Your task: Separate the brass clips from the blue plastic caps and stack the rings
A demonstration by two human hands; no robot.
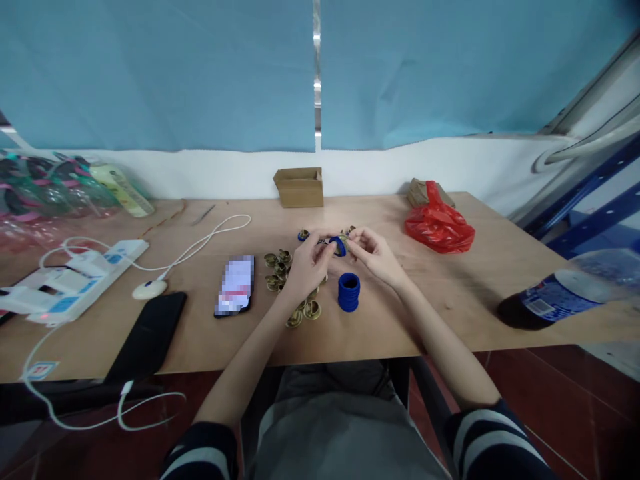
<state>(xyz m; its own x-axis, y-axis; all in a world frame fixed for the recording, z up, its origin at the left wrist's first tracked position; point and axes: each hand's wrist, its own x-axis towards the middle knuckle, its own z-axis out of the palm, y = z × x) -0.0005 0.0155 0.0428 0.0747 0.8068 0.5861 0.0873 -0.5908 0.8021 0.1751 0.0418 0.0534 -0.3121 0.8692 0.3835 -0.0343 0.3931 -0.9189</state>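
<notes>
Head view: a pale wooden table runs across the picture, with both forearms reaching in from its near edge to about the middle. The left hand and the right hand meet there, fingertips close together. Both are closed in a pinch on a small blue ring, held just above the surface between them. A bit of brass shows at the ring, though I cannot tell which hand holds it.

Just beside the right wrist, toward the near edge, stands a short stack of blue rings. Under and around the left hand lies a loose scatter of round brass fittings, some reaching toward the near edge. One more blue-capped brass piece sits just beyond the left fingers.

Left of the fittings lies a smartphone with a blurred screen; further left is a flat black case at the near edge. A white round charger puck lies there on a looping white cable, with a white power strip toward the left edge.

At the far edge sit a small open cardboard box in the middle and a crumpled red plastic bag to the right. A plastic bottle of dark drink lies tilted at the right edge, well apart from the hands.
</notes>
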